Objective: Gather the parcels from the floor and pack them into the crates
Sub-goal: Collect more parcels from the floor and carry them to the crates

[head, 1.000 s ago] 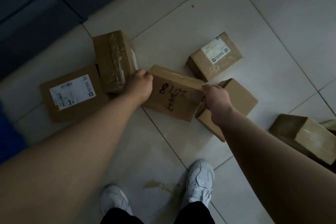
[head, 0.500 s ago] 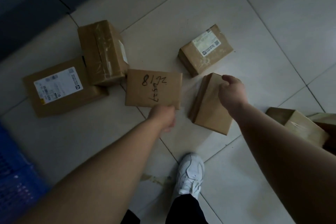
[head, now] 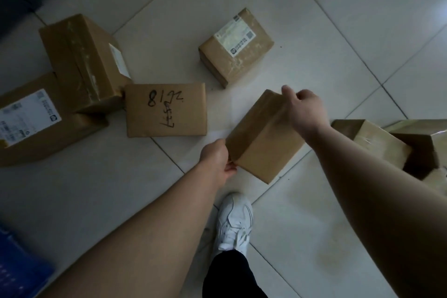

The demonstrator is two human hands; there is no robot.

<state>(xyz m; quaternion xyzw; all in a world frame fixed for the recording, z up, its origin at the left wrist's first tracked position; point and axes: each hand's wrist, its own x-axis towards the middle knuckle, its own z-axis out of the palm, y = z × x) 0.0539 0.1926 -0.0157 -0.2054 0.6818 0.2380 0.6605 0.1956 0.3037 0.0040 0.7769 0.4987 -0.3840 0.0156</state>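
Pale floor tiles (head: 326, 31) fill the view from above, dimly lit, with brown cardboard parcels scattered across them. Both bare hands grip 1 plain parcel (head: 263, 138) near the middle: the left hand (head: 217, 159) pinches its near corner, and the right hand (head: 306, 110) closes over its far top edge. This parcel sits tilted; whether it touches the floor cannot be told. Just to its left lies a flat parcel with black handwriting (head: 165, 110), reading something like "81" above more scribbled marks. Beyond that, a tall taped parcel (head: 82, 63) leans against a wide labelled parcel (head: 36, 121) at the left edge. Farther away, alone, sits a small parcel with a white shipping label (head: 237, 46). At the right edge, partly behind the right forearm, 2 more parcels (head: 377, 140) lie close together. A blue crate (head: 17, 271) shows only as a corner at the lower left. Below the hands, a white sneaker (head: 233, 222) and a dark trouser leg stand on the tiles.
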